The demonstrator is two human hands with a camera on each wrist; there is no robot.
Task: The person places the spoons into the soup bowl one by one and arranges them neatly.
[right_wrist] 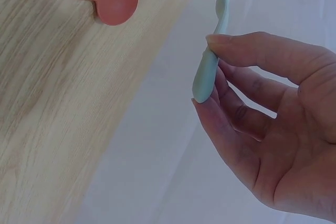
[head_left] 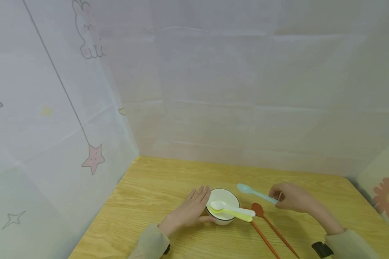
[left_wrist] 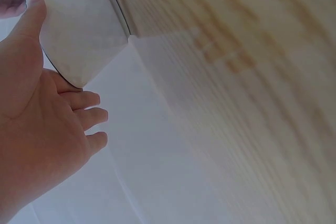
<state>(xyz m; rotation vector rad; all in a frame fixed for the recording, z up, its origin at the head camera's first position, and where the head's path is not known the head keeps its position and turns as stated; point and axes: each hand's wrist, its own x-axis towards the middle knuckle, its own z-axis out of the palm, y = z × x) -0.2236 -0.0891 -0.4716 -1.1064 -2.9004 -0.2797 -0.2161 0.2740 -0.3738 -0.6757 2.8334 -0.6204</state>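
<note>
A white bowl with a dark rim stands on the table, and my left hand rests against its left side. The fingers lie straight along that side while the thumb touches the near wall. In the bowl lean a white spoon and a yellow-green spoon, their handles jutting out to the right. Right of the bowl, my right hand pinches the handle end of a light blue spoon between thumb and fingers. That spoon's head points left, toward the far side of the bowl.
Two orange-red long-handled spoons lie right of the bowl; the head of one spoon is in plain view, and the other spoon runs partly behind the bowl's spoons. A pale printed cloth wall borders the wooden table behind and at the sides.
</note>
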